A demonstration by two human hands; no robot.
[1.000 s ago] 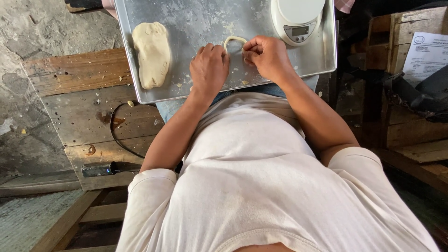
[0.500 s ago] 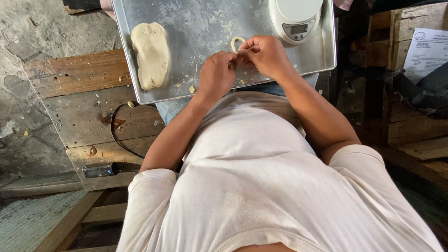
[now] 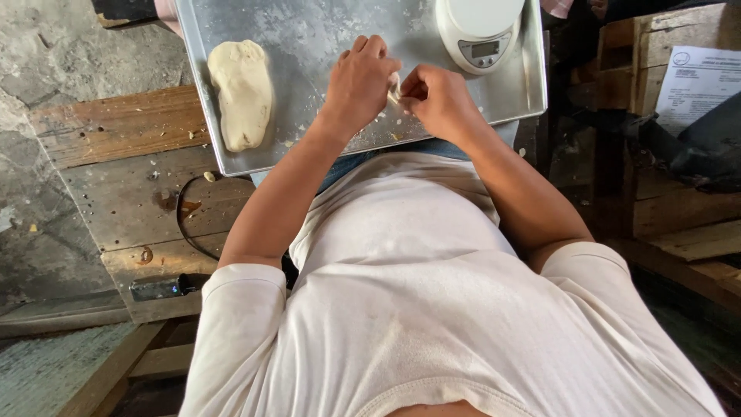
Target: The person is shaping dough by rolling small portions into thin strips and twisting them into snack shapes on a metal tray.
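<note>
My left hand (image 3: 361,83) and my right hand (image 3: 436,99) meet over a floured metal tray (image 3: 309,31) resting on my lap. Between their fingertips they pinch a small piece of pale dough (image 3: 394,91), mostly hidden by the fingers. A large elongated lump of dough (image 3: 241,91) lies on the tray's left side, apart from both hands. A round white kitchen scale (image 3: 480,31) stands on the tray's far right, just beyond my right hand.
A worn wooden platform (image 3: 116,177) lies to the left, with a dark curved cable and a small dark object on it. Wooden crates (image 3: 679,208) and a printed paper sheet (image 3: 698,81) sit at the right. Dough crumbs dot the tray.
A thin dough loop lay stretched between the hands a second ago. The hands have drawn together and the dough is now gathered between the fingertips.
</note>
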